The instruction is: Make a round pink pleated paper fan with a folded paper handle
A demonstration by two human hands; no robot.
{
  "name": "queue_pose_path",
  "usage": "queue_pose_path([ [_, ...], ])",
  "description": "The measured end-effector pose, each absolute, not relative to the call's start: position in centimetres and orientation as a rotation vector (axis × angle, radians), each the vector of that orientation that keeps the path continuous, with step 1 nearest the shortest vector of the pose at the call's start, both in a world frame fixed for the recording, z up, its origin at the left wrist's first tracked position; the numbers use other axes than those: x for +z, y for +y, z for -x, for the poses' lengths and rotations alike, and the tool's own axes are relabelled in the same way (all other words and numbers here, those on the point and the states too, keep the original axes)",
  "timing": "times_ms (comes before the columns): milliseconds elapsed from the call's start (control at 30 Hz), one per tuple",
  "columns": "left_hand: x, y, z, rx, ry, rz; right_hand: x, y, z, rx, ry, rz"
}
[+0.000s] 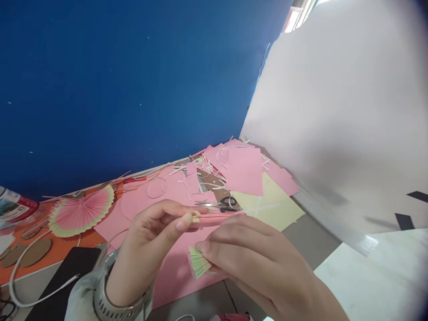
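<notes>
Before a blue wall [133, 89], the left hand [155, 234] pinches folded pink paper [220, 218] at its nine-o'clock end; the right hand [259, 254] closes round pale-green pleats [200, 263] at six, any join hidden. Outward, scissors [214, 204] lie at twelve, a yellow sheet [284, 207] at two, a pleated fan [82, 211] at nine.

Fairly bright, soft light. Window [296, 18] at top right blown out to white. White wall [368, 89] bright up high, broad blurry grey shadow lower down, glare spot near its bottom edge. Blue wall [133, 80] evenly lit, darker toward the left. Left hand [160, 238] reads lighter than right hand [261, 254], which sits in shade. Wide-angle bending along the sides, dark vignette at right edge. Fine detail slightly smeared; bottle [15, 205] label too soft to read.
</notes>
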State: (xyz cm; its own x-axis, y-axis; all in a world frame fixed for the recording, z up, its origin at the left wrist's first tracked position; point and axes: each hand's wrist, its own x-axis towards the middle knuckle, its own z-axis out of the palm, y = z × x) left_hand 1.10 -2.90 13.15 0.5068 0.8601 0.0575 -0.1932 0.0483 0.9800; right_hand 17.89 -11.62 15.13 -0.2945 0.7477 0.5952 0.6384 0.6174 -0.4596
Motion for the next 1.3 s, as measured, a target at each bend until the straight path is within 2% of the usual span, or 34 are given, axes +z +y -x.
queue_pose_path([
  [200,13.6,-3.5,-1.7,1.029,0.864,-1.449,15.0,-12.2,-16.3,-0.157,-2.007,1.203],
  [333,13.9,-4.2,-1.9,1.118,0.95,-1.564,15.2,-12.9,-15.7,-0.095,-2.049,1.354],
  [567,12.8,-3.9,-1.8,1.276,0.984,-1.537,14.5,-12.6,-16.1,-0.102,-1.938,1.337],
  [767,12.6,-4.2,-2.0,1.025,0.602,-1.347,15.2,-12.5,-17.0,-0.01,-1.925,1.29],
  [900,12.6,-4.4,-1.9,0.887,0.514,-1.139,15.3,-12.6,-17.4,0.08,-1.939,1.222],
  [1300,12.8,-4.7,-2.2,0.93,0.584,-1.057,14.6,-11.9,-17.7,0.123,-2.004,1.135],
])
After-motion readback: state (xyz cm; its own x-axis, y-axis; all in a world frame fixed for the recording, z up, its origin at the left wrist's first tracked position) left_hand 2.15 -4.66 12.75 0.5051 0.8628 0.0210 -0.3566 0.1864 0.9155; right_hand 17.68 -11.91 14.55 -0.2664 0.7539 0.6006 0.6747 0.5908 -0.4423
